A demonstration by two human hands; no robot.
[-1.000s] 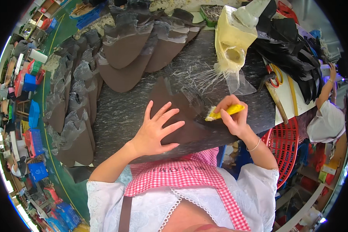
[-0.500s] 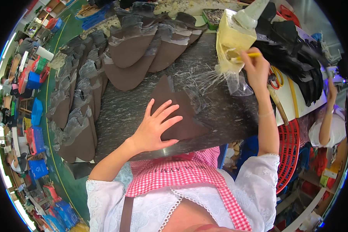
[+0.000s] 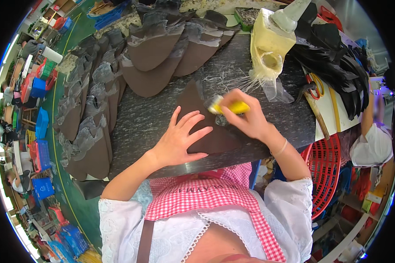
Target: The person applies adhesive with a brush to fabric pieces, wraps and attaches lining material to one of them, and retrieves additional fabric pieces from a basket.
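A dark brown flat cut piece [image 3: 215,142] with a notched edge lies on the black streaked work surface in front of me. My left hand [image 3: 175,136] rests flat on it, fingers spread, holding nothing. My right hand [image 3: 251,116] grips a yellow-handled brush [image 3: 239,107]. Its bristle end is over the piece's notched right edge, smeared by motion, so contact is hard to judge. Beyond the right hand stands a pale yellow, glue-crusted container [image 3: 274,37] with a round opening in its front; dried strands spread from its base.
Overlapping dark brown pieces [image 3: 149,83] with greyish coated edges cover the left and far side. To the right lie black pieces [image 3: 351,87], red-orange-handled scissors [image 3: 312,85] and a wooden-handled tool [image 3: 318,116]. A red basket [image 3: 327,175] is below the table's right edge; another person [image 3: 373,144] is beyond.
My right hand has brought the brush from the container's opening, leftward and nearer, to the edge of the brown piece. The left hand stays on the piece.
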